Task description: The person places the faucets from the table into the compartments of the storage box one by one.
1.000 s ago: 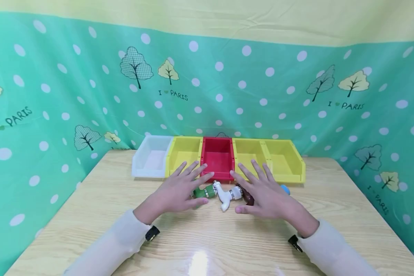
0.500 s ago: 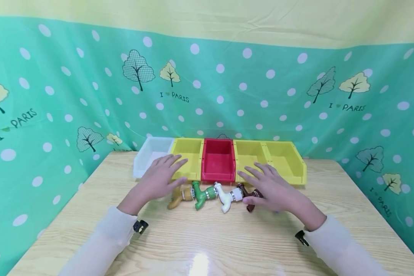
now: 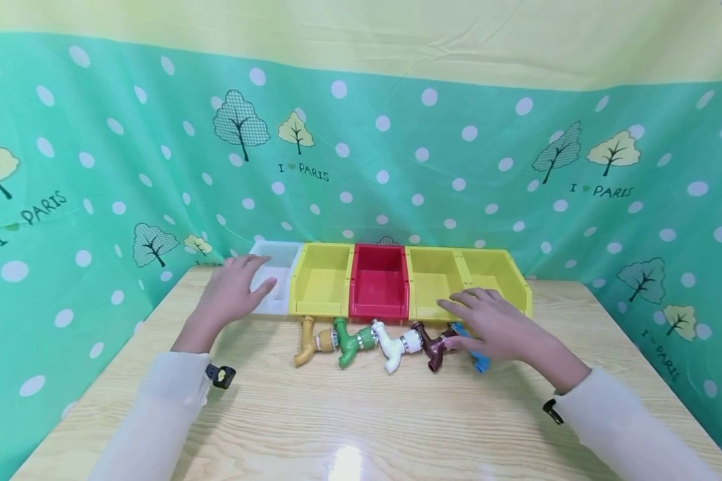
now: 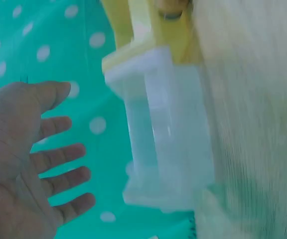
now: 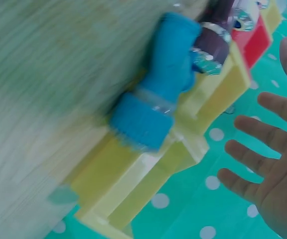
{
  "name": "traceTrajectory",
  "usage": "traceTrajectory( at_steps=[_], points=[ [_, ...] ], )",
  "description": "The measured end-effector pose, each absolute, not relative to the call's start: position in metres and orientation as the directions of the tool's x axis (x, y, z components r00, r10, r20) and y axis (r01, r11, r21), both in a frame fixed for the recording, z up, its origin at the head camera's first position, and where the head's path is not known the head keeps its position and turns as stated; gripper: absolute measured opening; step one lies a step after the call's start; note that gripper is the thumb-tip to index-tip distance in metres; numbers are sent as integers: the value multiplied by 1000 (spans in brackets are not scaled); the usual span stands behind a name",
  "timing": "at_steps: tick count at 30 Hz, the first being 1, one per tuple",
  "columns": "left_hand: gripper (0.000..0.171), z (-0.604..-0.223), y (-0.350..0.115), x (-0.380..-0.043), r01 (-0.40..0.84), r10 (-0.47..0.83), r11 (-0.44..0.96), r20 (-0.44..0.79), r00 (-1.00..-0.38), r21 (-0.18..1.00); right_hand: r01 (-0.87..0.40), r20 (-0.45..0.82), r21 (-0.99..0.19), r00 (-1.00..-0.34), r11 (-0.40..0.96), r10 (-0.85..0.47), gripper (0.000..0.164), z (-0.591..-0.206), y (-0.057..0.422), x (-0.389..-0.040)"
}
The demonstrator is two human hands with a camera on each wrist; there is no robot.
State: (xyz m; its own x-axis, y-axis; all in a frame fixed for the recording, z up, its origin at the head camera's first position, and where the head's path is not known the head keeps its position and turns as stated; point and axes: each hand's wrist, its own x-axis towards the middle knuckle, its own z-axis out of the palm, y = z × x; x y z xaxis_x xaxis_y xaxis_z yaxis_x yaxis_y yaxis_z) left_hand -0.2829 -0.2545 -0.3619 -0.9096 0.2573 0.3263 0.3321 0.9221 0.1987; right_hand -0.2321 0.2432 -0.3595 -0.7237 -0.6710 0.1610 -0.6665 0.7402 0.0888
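Observation:
In the head view several toy-coloured taps lie in a row on the table: an orange tap (image 3: 307, 342), a green tap (image 3: 347, 344), a white tap (image 3: 391, 345), a dark brown tap (image 3: 434, 347) and a blue tap (image 3: 480, 361). My left hand (image 3: 231, 290), fingers spread and holding nothing, is over the front of the white bin (image 3: 267, 308). Above the brown and blue taps hovers my right hand (image 3: 496, 325), its fingers extended and its palm free; it covers part of the blue tap. The right wrist view shows the blue tap (image 5: 153, 79) apart from the fingers.
Behind the taps stands a joined row of bins: the white one, a yellow bin (image 3: 319, 309), a red bin (image 3: 379, 308) and two more yellow bins (image 3: 436, 312) at the right. A dotted green curtain (image 3: 385, 153) hangs behind the wooden table (image 3: 349, 407).
My hands have moved apart, the left toward the white bin and the right a little rightward. The row of taps that they covered is now mostly uncovered.

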Motion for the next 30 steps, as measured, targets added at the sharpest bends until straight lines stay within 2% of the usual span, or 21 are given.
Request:
traceTrajectory(
  at_steps=[6, 12, 23, 30],
  points=[
    [63, -365, -279, -290, 249, 159, 914, 281, -946, 321, -686, 153, 130, -699, 715, -699, 65, -363, 256, -229],
    [59, -376, -296, -296, 220, 103, 870, 274, -956, 442, -734, 143, 165, -643, 659, -752, 54, -365, 268, -228],
    [47, -386, -312, -297, 155, 42, 810, 208, -977, 566, -779, 83, 128, -609, 614, -789, 44, -372, 286, -222],
    [47, -393, -319, -297, 116, 18, 694, 144, -989, 710, -808, 47, 86, -582, 584, -812, 42, -383, 293, -224]
  ],
)
